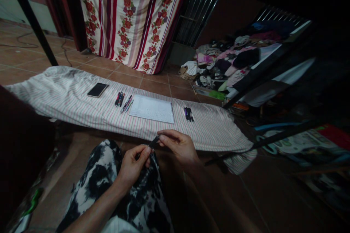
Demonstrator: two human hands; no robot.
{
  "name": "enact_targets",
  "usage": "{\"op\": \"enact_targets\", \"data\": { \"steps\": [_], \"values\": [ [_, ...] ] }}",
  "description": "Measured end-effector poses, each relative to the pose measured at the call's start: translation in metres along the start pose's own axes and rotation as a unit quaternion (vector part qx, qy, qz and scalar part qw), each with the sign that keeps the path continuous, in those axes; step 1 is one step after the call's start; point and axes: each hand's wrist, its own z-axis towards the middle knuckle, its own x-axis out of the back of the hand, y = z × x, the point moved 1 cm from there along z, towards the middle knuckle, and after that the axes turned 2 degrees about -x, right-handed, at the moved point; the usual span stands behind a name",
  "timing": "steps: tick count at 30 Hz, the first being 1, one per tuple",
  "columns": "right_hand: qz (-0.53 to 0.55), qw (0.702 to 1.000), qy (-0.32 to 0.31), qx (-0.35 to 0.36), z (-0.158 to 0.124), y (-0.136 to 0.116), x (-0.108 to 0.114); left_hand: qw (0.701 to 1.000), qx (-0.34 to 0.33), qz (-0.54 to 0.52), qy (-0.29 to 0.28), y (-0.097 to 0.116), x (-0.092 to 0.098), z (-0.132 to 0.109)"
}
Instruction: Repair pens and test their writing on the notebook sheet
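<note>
Both my hands meet above my lap, over black-and-white patterned trousers (101, 178). A dark pen (154, 142) runs between them. My left hand (133, 165) pinches its lower end with curled fingers, and my right hand (179, 145) grips its upper end between thumb and fingertips. In front of me a striped cloth (68, 98) lies on the tiled floor. On it rest a spiral notebook (152, 109), a group of pens (119, 99), a few more pens (127, 104) beside the notebook, dark pens (188, 114) to its right, and a phone (97, 89).
A floral striped curtain (131, 18) hangs at the back. A pile of clothes (226, 62) lies at the right on a bed frame, with dark metal bars (262, 76) crossing in front. A black pole (32, 22) slants at the left. Clutter (300, 142) covers the floor at right.
</note>
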Motion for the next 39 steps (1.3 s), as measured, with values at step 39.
{"op": "enact_targets", "data": {
  "steps": [39],
  "values": [
    [-0.431, 0.852, -0.092, 0.283, -0.009, -0.030, 0.012, 0.985, -0.111, 0.121, 0.047, 0.003, 0.006, -0.008]
  ]
}}
